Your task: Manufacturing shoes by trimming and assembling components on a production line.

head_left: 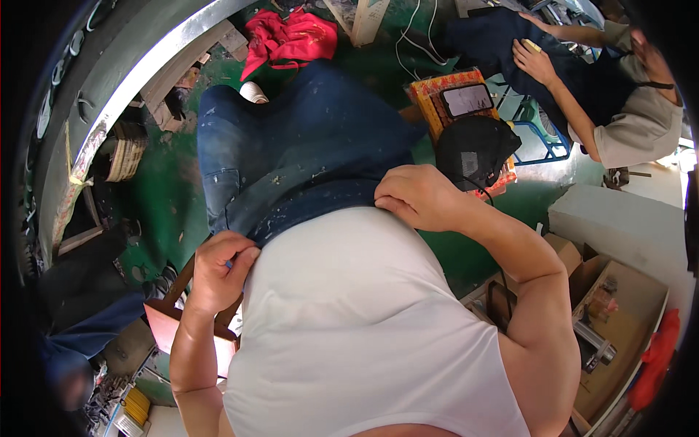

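A pair of blue jeans (291,146), speckled with pale spots, lies across my lap and hangs down toward the green floor (164,197). My left hand (218,269) pinches the near edge of the jeans at my left side, fingers closed on the cloth. My right hand (415,197) grips the same edge farther right, against my white shirt (349,313). Both hands hold the denim at waist height, apart from each other.
A red cloth (287,36) lies on the floor beyond the jeans. A yellow box (455,98) bears a phone and a black mask (473,149). Another person (626,109) at the upper right handles dark fabric. Cardboard boxes (619,320) stand at the right, a curved metal rail (124,87) at the left.
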Motion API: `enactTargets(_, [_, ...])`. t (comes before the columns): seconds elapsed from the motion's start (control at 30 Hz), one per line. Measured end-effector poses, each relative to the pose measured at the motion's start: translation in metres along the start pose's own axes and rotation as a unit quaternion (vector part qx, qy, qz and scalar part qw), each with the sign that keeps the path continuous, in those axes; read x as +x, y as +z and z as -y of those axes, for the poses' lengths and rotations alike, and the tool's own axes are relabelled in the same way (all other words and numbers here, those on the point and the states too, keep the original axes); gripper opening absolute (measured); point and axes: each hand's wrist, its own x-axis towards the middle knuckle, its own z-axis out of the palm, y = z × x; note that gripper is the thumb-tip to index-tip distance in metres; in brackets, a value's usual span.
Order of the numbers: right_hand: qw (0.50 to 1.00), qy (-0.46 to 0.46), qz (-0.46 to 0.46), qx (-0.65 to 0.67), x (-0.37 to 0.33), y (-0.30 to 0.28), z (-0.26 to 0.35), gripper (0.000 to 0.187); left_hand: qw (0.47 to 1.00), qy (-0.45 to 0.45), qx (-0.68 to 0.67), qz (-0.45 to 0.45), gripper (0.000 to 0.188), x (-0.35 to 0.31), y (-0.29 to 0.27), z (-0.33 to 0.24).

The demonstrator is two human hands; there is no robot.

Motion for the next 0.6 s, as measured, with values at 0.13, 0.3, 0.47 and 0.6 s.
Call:
enactTargets(0.13, [1.0,-0.004,-0.002,0.006,-0.008,-0.008,0.017,0.009,0.997,0.024,0.037,-0.057,0.006,-0.01,-0.003,-0.009])
enactTargets(0.3, [0.999,-0.038,-0.015,0.012,-0.011,-0.002,0.012,0.009,0.998,0.02,0.015,-0.052,0.008,-0.015,0.001,-0.012])
enactTargets(0.47, [0.999,-0.014,0.022,-0.034,-0.023,-0.009,0.01,0.012,0.999,-0.025,-0.033,-0.003,0.012,-0.024,-0.004,-0.007])
enactTargets(0.6, [0.988,-0.017,0.104,-0.109,-0.034,-0.011,0.002,0.013,0.997,-0.07,-0.02,0.04,0.012,-0.035,-0.013,-0.004])
